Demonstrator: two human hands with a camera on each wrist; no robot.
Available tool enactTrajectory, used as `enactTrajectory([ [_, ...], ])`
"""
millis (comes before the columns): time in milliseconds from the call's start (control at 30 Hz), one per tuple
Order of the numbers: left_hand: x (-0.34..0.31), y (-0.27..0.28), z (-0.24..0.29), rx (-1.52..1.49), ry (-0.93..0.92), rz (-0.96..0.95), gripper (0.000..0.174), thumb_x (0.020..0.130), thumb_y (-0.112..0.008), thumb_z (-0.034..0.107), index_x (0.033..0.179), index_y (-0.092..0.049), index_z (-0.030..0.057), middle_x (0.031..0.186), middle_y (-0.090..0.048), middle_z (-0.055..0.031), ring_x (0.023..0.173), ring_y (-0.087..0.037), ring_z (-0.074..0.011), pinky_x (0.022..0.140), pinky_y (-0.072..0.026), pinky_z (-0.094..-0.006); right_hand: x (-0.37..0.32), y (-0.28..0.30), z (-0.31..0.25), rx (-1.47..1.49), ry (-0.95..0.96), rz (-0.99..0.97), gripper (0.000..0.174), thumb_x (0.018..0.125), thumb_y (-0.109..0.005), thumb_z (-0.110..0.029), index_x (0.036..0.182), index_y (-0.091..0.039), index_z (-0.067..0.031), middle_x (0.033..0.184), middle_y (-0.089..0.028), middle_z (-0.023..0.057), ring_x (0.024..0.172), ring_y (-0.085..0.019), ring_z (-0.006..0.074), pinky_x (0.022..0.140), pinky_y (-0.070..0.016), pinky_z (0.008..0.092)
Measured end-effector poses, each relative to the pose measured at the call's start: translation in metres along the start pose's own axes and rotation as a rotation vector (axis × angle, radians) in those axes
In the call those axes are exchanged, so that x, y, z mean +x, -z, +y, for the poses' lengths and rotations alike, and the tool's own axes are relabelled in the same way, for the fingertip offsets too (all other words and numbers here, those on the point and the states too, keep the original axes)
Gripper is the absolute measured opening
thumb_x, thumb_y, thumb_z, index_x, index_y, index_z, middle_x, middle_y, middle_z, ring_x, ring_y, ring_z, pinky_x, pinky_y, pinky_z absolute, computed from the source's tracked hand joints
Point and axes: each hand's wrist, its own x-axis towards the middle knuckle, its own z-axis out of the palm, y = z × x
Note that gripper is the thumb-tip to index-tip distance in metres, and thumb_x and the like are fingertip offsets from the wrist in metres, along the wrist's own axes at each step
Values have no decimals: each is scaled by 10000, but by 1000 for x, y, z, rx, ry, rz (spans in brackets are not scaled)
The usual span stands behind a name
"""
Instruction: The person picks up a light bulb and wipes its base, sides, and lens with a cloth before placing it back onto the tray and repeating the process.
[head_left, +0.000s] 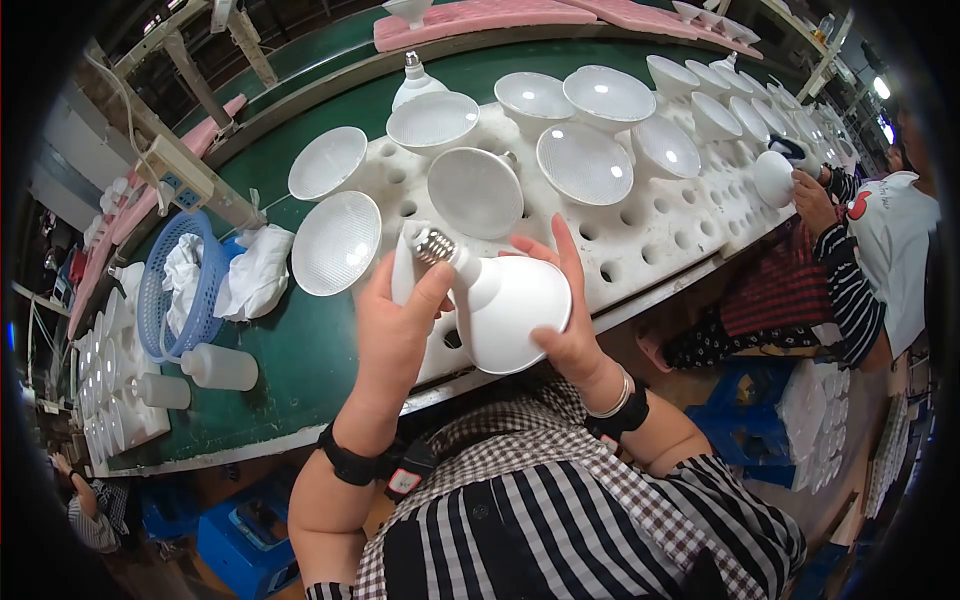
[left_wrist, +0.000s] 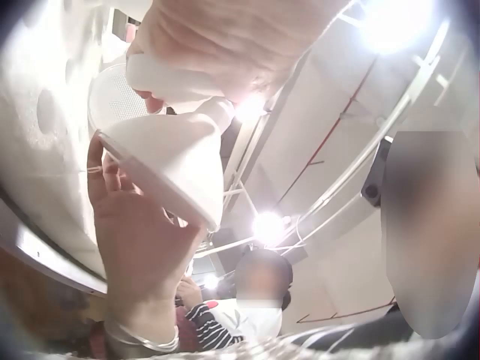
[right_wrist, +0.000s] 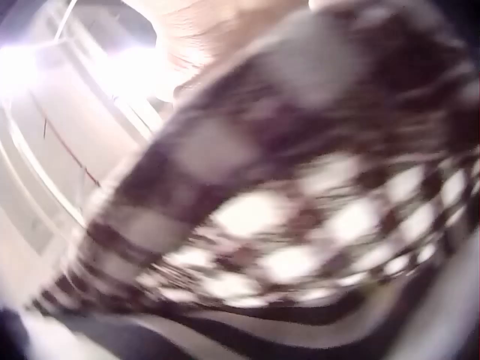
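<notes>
A white cone-shaped lamp (head_left: pixel 510 310) with a silver screw base is held tilted between both hands in the head view. The left hand (head_left: pixel 395 325) pinches near its neck and also holds a white cloth (head_left: pixel 403 265) beside the screw base. The right hand (head_left: pixel 575 330) grips the wide rim, thumb on the near side and fingers spread behind. In the left wrist view the lamp (left_wrist: pixel 165 157) lies between the left hand (left_wrist: pixel 225 45) above and the right hand (left_wrist: pixel 142 232) below. Checked fabric (right_wrist: pixel 292 217) fills most of the right wrist view.
Several similar lamps (head_left: pixel 585 163) stand in a white holed board (head_left: pixel 640 245) on the green table (head_left: pixel 270 375). At left are a blue basket (head_left: pixel 190 290), white cloths (head_left: pixel 255 270) and two white bottles (head_left: pixel 225 367). Another person (head_left: pixel 880 235) holds a lamp at right.
</notes>
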Motion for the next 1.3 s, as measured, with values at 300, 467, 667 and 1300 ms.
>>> enactTrajectory([
  [300, -17, -20, -20, 448, -528, -51, 465, 973, -588, 265, 1329, -476, -12, 1197, -595, -121, 1094, -572, -207, 950, -449, -350, 15, 3, -13, 882, -717, 80, 651, 1007, -318, -524, 1467, -396, -71, 1281, -607, 109, 1163, -577, 229, 1014, -437, 373],
  [467, 3, -2, -12, -43, -44, -92, 514, 909, -701, 273, 1303, -523, -4, 1157, -640, -83, 1018, -611, -160, 910, -474, -307, 15, 15, 6, 1022, -778, -152, 728, 994, -243, -640, 1363, -524, -79, 1271, -621, 106, 1144, -604, 240, 984, -466, 399],
  [667, 12, 10, -8, -146, 120, -133, 425, 897, -700, 195, 1249, -584, -13, 1118, -653, -57, 984, -608, -121, 873, -474, -272, 10, 5, -15, 771, -785, 43, 803, 953, -297, -710, 1411, -447, -67, 1349, -564, 111, 1200, -571, 252, 1017, -453, 428],
  [1300, -16, -15, -2, 1170, -1130, -104, 381, 807, -665, 137, 1184, -685, 190, 1278, -604, -91, 1137, -544, -279, 952, -408, -400, 4, -2, -19, 745, -639, 125, 810, 860, -578, -657, 1446, -388, -131, 1397, -494, 102, 1265, -516, 273, 1021, -444, 587],
])
